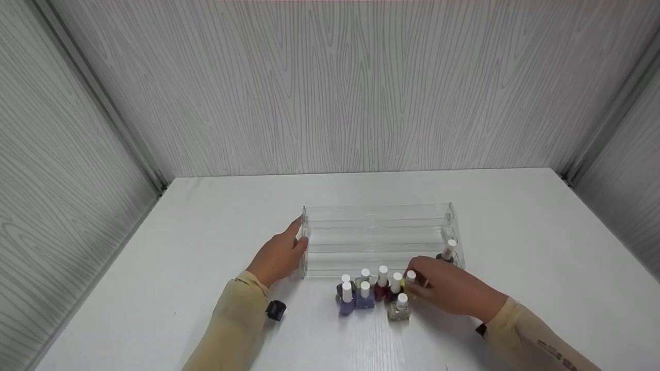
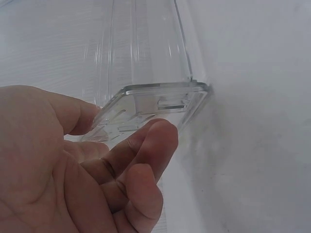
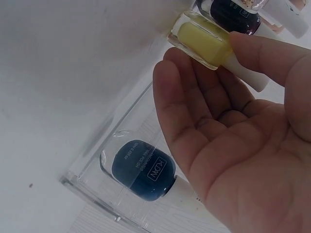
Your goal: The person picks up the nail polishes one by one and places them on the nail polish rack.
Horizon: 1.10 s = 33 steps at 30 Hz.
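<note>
A clear stepped rack [image 1: 376, 239] lies on the white table. At its left end panel, my left hand [image 1: 278, 257] holds the edge with thumb and fingers; the other fingers curl beside the panel in the left wrist view. My right hand [image 1: 446, 286] pinches a yellow nail polish bottle [image 3: 204, 41] by thumb and fingertips, near its white cap. A dark blue nail polish bottle [image 3: 143, 170] sits in the rack's front tier at the right end, below my right hand in the right wrist view.
Several nail polish bottles with white caps stand before the rack, among them a purple bottle [image 1: 346, 306], a red bottle [image 1: 381, 291] and a glittery bottle [image 1: 399, 312]. A small black object [image 1: 276, 310] lies by the left sleeve. Grey wood-grain panels [image 1: 330, 93] enclose the table.
</note>
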### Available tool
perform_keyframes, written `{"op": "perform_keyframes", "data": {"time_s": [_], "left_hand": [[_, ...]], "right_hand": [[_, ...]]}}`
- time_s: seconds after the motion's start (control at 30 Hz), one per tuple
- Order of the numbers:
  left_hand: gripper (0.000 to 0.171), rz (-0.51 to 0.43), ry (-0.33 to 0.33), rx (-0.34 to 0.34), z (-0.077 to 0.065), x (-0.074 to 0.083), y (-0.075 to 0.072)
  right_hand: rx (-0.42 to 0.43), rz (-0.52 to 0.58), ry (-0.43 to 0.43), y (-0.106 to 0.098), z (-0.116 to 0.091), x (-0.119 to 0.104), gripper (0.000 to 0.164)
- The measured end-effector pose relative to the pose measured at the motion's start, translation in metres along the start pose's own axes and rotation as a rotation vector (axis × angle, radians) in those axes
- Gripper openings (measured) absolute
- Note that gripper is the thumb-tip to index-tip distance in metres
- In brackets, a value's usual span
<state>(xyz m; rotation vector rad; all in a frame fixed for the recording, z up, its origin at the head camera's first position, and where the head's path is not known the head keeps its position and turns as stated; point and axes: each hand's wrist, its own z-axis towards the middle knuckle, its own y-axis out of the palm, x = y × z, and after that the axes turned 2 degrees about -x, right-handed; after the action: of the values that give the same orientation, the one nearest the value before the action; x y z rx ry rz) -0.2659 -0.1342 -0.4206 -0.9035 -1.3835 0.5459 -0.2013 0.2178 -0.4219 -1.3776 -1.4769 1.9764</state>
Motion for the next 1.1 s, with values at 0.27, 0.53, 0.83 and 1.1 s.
{"op": "perform_keyframes", "data": {"time_s": [0.27, 0.53, 0.83, 1.1], "left_hand": [[0.061, -0.045, -0.001, -0.031, 0.0006, -0.0021, 0.0005], [0.061, -0.027, -0.009, -0.019, 0.0005, -0.0009, 0.0004], [0.060, -0.023, -0.002, -0.020, 0.0015, -0.0010, 0.0005], [0.060, -0.020, 0.001, -0.010, 0.0003, -0.0009, 0.0005]], "right_hand": [[-0.012, -0.005, 0.005, -0.0015, -0.0004, -0.0005, 0.009], [-0.014, 0.000, 0.009, -0.0013, -0.0001, -0.0004, 0.009], [-0.015, 0.010, 0.020, -0.0017, 0.0001, -0.0010, 0.010], [-0.010, -0.013, 0.013, 0.0003, 0.0004, 0.0012, 0.008]]}}
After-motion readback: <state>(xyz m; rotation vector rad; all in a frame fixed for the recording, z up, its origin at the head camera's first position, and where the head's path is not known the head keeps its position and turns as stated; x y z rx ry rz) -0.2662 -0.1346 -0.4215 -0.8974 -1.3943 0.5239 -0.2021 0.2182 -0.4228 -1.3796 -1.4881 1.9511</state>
